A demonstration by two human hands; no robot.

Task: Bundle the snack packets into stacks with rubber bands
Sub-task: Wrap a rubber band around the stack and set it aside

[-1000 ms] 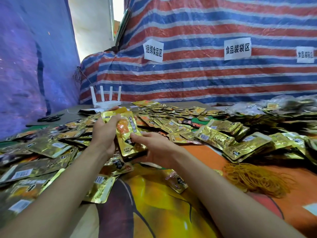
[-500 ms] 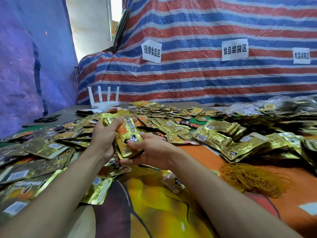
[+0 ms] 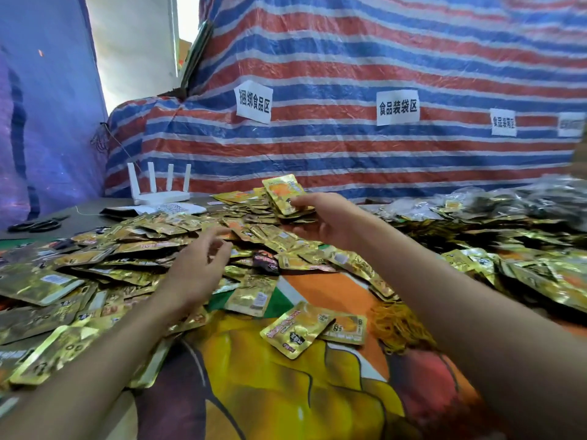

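Where the right hand (image 3: 327, 220) pinches: stack of packets (image 3: 282, 193), gold foil, orange print, tilted.
Left hand (image 3: 197, 268): fingers apart, holding nothing.
Rubber bands (image 3: 397, 328): yellow heap.

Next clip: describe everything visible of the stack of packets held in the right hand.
The stack of packets is several flat, glossy gold-foil pouches layered together, the top one showing an orange picture and dark print. It is tilted, far end raised, over the loose packets; whether it touches them is unclear. The right hand grips its near end, thumb on top, fingers below. No rubber band shows around it. The left hand is apart from it.
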